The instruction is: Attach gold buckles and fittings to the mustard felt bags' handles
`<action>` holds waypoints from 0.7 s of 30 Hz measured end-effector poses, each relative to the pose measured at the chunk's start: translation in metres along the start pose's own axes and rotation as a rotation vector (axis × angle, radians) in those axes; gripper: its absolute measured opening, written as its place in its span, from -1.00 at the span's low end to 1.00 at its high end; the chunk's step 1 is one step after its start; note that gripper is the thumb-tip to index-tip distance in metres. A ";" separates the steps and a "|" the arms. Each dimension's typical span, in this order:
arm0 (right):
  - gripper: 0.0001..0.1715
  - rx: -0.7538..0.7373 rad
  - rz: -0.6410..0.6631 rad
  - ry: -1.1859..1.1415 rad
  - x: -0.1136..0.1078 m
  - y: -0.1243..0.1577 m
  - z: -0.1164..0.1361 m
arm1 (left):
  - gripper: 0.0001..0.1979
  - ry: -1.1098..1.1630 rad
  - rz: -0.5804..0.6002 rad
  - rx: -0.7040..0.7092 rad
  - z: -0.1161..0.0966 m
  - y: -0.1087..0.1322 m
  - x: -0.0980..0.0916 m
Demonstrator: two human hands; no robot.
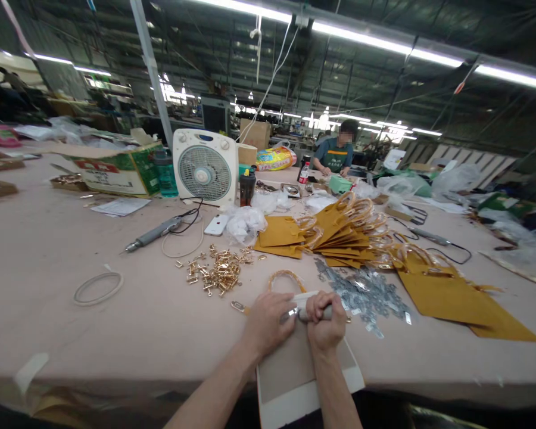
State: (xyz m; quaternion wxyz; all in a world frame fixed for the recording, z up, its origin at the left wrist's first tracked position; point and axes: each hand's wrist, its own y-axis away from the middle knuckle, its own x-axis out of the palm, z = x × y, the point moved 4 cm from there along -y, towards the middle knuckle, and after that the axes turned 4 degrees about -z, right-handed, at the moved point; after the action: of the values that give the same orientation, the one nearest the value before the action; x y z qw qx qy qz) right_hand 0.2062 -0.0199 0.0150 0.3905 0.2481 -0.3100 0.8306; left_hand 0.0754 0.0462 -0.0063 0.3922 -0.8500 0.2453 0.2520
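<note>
A bag panel [290,363] with its pale inner side up lies before me, overhanging the table's front edge. An orange handle wrapped in clear plastic [286,275] loops out from its far end. My left hand [268,322] grips the panel near that end, fingers curled over it and thumb beside a small shiny metal plate [292,312]. My right hand [326,319] is closed around a grey-handled tool [304,314], its tip close to the plate. A gold clasp [238,306] sticks out left of the panel.
Gold fittings [223,271] lie heaped beyond my left hand, and grey metal plates [373,295] to the right. Mustard bag pieces [339,238] stand behind. A corded electric screwdriver [154,234], a phone [217,224] and a fan [204,168] are further left. Another person [335,156] sits opposite.
</note>
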 end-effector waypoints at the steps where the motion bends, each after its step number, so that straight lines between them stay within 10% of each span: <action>1: -0.50 -0.004 0.002 -0.007 -0.002 0.001 -0.001 | -0.74 0.000 -0.009 0.004 0.001 0.000 0.001; 21: -0.50 -0.131 0.079 0.363 0.012 0.008 -0.019 | -0.90 -0.026 0.098 -0.026 -0.007 -0.005 -0.003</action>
State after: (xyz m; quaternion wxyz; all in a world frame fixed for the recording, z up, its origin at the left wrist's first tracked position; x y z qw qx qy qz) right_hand 0.1902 -0.0047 0.0071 0.4223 0.0559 -0.2975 0.8544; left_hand 0.0781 0.0440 0.0027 0.3715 -0.8386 0.2784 0.2849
